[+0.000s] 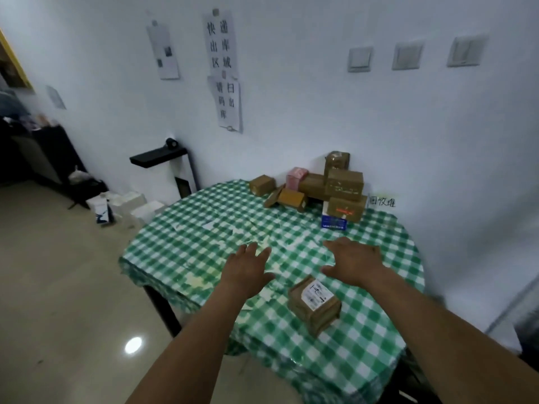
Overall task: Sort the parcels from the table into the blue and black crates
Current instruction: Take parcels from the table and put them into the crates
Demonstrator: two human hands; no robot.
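1. In the head view, a desk [186, 243] is seen standing against a white wall [408, 126], and it is covered with a green-and-white checked cloth [364, 330].
2. The left hand [250, 269] is stretched out over the middle of the desk, palm down. Its fingers are straight and slightly spread, and nothing is held. Whether the cloth is touched cannot be told.
3. The right hand [353, 263] is held out beside it, also palm down. The fingers are straight, the thumb is spread toward the left, and nothing is gripped.
4. A brown parcel [315, 306] with a white label on top is set on the cloth near the front edge. It lies between the two forearms, just below the right hand and apart from it.
5. A pile of parcels [335, 185] is stacked at the far edge of the desk, against the wall. Brown cartons make up most of it. A pink box [297, 176] is placed toward its left, and a blue box [334, 222] lies at its front under a brown carton.
6. On the wall, paper sheets [221, 42] with large characters are pinned up, three switches [360, 58] are mounted to the right, and a handwritten label [382, 202] is fixed just beside the pile.
7. To the left of the desk, a black shelf [159, 157] is seen by the wall, and white boxes [131, 204] are set on the shiny floor [58, 287].
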